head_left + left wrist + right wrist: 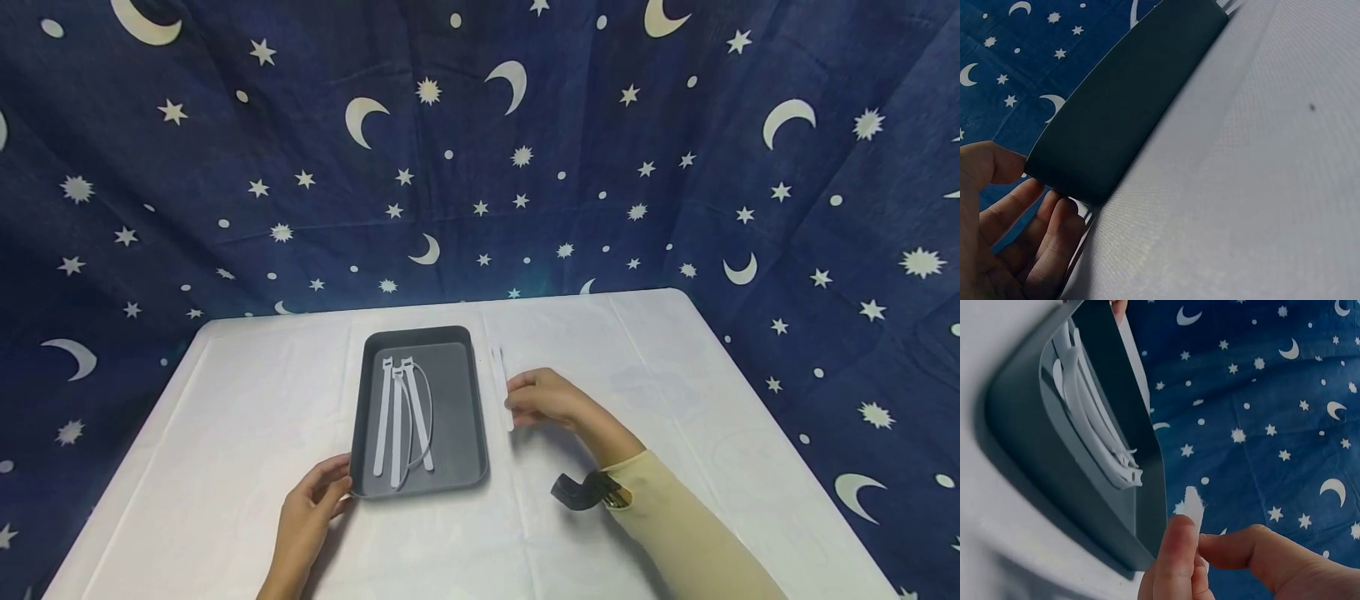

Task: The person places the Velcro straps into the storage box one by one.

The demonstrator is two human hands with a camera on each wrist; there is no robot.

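Observation:
A dark grey rectangular tray (456, 433) lies on the table, holding several white hook-and-loop cable ties (397, 425) with slotted heads; one of them is looped. My left hand (311, 504) grips the tray's near left corner, thumb at the rim and fingers lower on the wall, as the left wrist view shows. Right of the tray, my right hand (551, 396) pinches another white cable tie (500, 375) between thumb and fingers. That tie stands roughly lengthwise beside the tray's right wall, apart from it. A fuzzy tie end (1193, 503) sticks out past the fingers in the right wrist view.
A white cloth (225, 433) covers the table. Behind and around it hangs a dark blue curtain (480, 275) with moons and stars. A black strapped device (581, 492) sits at the right wrist, by a pale yellow sleeve (675, 525).

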